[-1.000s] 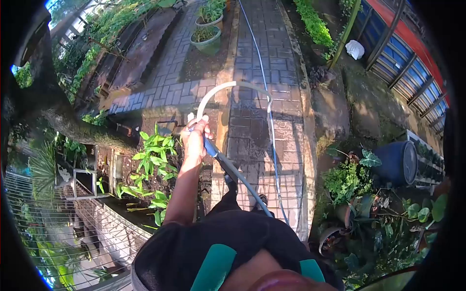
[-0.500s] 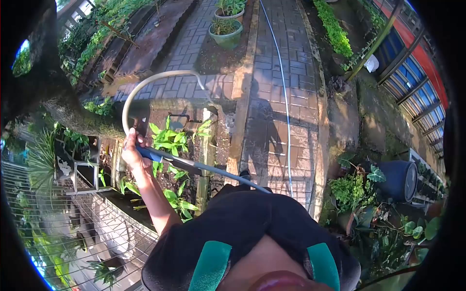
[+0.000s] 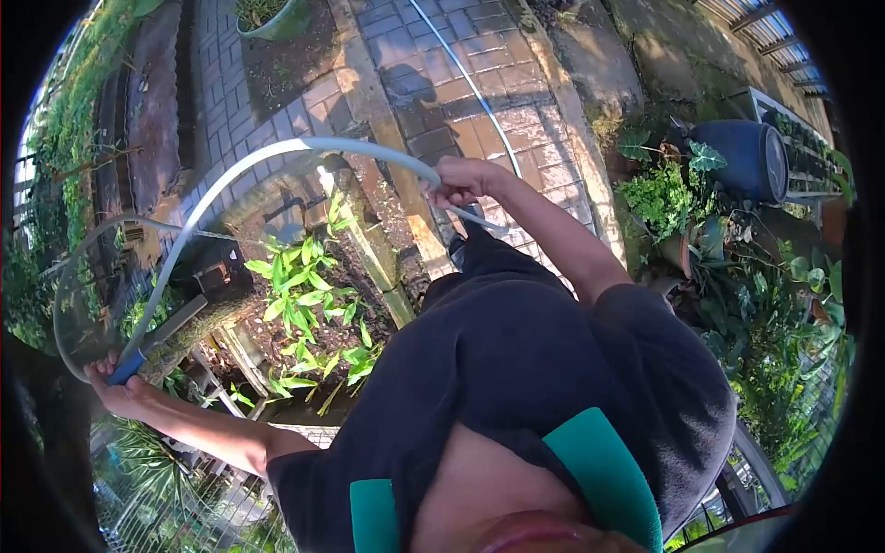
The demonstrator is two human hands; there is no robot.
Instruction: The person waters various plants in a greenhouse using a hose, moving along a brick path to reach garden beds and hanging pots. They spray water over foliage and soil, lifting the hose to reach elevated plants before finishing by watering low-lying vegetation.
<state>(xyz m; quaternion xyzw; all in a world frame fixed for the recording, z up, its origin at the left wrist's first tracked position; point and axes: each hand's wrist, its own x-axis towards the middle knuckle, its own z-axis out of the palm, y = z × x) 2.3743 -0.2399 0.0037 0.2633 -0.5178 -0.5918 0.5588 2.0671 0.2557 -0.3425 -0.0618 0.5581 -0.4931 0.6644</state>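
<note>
A pale garden hose (image 3: 263, 158) arches between my two hands. My left hand (image 3: 118, 385), at the far left, is closed around it by a blue sleeve-like section (image 3: 127, 367). From there a thinner end loops up and back to the right, with what looks like a water stream (image 3: 217, 236) leaving it above the bed. My right hand (image 3: 466, 182) grips the hose above the paved path, with more hose trailing below it. Between my arms, leafy green plants (image 3: 300, 286) grow in dark soil.
Bordering the bed is a concrete edge (image 3: 378, 263). Along the brick path (image 3: 461, 69) runs a light-blue hose (image 3: 461, 74). A green pot (image 3: 272, 23) stands at the top, a blue barrel (image 3: 737, 158) at the right. Wire fencing (image 3: 175, 493) lies lower left.
My left hand has moved out left and down with the hose. My right hand has come into view, holding it. The view has shifted, and the hose now forms a wide arch.
</note>
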